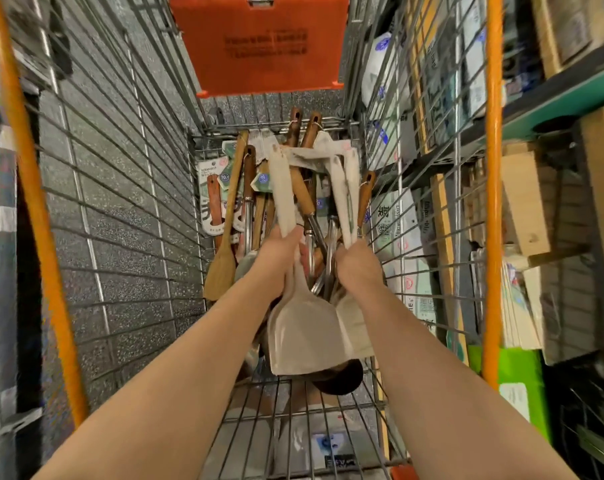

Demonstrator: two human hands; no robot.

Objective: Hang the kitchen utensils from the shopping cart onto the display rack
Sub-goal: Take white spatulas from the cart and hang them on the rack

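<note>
Both hands were down inside the shopping cart (493,202), each curled round pale plastic spatulas at the neck, where handle meets blade. The left hand (276,261) held one pale spatula (304,327); the right hand (357,271) held what looked like two more (354,323), so each grip was full. Blades lay near and handles pointed far, which left the hanging ends and their paper tags (307,154) free, probably so they could go straight onto a hook. The spatulas sat just above the heap of wooden-handled utensils (250,202), with a wooden turner (224,261) at its left. No display rack could be made out; packed shelves (553,91) stood right of the cart
</note>
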